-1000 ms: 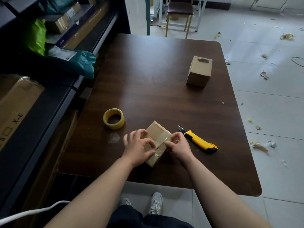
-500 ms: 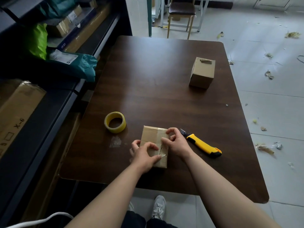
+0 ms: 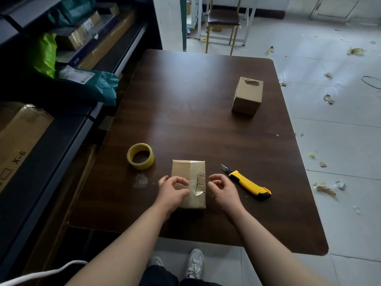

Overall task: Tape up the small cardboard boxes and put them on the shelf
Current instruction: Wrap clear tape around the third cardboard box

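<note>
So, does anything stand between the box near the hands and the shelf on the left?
The yellow tape roll and a flat clear tape scrap lie on the table between the small cardboard box and the shelf; nothing else visible does.

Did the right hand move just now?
Yes. The right hand came off the taped box, drawing right toward the yellow knife, which stayed put.

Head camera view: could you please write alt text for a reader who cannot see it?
A person's left hand rests on a taped cardboard box at the front of a dark table, right hand beside it. A yellow tape roll lies left, a utility knife right, another box farther back.
</note>
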Action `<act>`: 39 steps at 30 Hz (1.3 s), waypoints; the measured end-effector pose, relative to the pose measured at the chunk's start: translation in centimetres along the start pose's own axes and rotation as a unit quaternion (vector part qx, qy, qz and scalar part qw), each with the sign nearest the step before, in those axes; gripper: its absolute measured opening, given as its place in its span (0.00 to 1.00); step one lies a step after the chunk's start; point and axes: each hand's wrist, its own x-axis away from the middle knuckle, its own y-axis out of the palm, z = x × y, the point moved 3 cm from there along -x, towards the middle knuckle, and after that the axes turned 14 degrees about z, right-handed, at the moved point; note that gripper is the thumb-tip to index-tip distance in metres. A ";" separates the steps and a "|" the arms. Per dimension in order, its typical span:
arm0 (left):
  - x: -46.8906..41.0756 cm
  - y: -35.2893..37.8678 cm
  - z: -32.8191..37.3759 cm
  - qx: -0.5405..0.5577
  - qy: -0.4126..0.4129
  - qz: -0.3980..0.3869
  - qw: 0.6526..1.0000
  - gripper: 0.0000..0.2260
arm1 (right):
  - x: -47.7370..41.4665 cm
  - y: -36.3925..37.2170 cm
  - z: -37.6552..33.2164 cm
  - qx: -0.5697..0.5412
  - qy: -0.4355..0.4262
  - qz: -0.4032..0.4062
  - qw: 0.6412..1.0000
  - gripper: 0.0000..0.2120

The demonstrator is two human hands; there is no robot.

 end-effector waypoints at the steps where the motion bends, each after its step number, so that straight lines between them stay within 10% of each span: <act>1: -0.2 0.2 -0.1 0.009 -0.006 0.004 1.000 0.08 | 0.3 0.1 0.3 0.003 0.006 -0.007 1.000 0.06; 12: -0.8 1.5 -0.6 -0.005 -0.101 -0.017 0.995 0.05 | -3.5 0.6 -2.0 0.088 -0.029 -0.036 0.995 0.19; 23: -8.4 -8.2 0.1 -0.179 0.056 0.151 0.971 0.10 | -3.3 2.7 -7.5 0.130 -0.106 0.016 0.986 0.13; 32: -14.3 -10.3 -1.9 -0.447 0.190 0.043 0.873 0.17 | -2.4 6.0 -9.7 0.116 -0.074 0.044 0.989 0.11; 39: -15.1 -12.0 0.4 -0.226 0.162 0.051 0.959 0.10 | -0.5 6.4 -11.1 0.087 -0.043 0.070 0.993 0.12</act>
